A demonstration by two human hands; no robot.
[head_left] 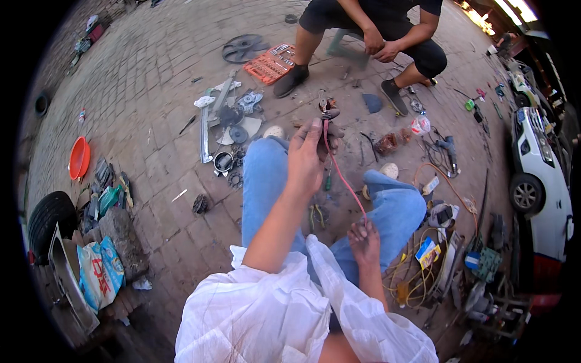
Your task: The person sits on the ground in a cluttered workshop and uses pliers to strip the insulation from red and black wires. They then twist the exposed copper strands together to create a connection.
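Note:
My left hand is raised in front of my knees, its fingers closed round a small dark metal fitting with a pale upper end. A red wire runs from that fitting down to the right. Near my right knee, my right hand pinches the wire's lower end. The wire looks fairly taut between both hands. On the ground below lie a green-handled screwdriver and pliers. Copper-coloured coils sit beyond my right knee. The fitting's exact kind cannot be made out.
Opposite me crouches a person beside an orange socket set. Metal motor parts lie left of centre. At right are a power drill, a yellow cord and a white car. An orange basin stands left.

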